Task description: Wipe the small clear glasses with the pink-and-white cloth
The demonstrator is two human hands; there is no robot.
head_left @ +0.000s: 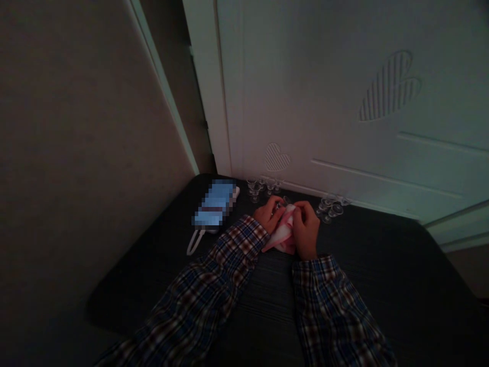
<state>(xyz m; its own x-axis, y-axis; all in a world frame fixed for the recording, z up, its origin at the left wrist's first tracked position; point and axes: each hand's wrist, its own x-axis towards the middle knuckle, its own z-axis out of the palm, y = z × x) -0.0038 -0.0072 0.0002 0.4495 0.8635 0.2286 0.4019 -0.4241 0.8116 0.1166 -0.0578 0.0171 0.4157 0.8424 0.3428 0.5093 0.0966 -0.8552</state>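
Observation:
A pink and white cloth [283, 235] hangs between my two hands above the dark table. My left hand [269, 214] has its fingers closed around a small clear glass piece [278, 206], beside the cloth's upper left edge. With bent fingers, my right hand [306, 228] grips the cloth from its right side. Small clear glass pieces stand in two groups at the back of the table, one [255, 190] behind my left hand and one [331, 208] to the right of my right hand.
A phone with a lit, blurred screen [216, 203] lies at the left of the dark table [374, 255], with a white strap or cable [194, 241] at its near end. A white panel with heart reliefs [305, 102] rises behind the table. A wall [87, 127] borders the left side.

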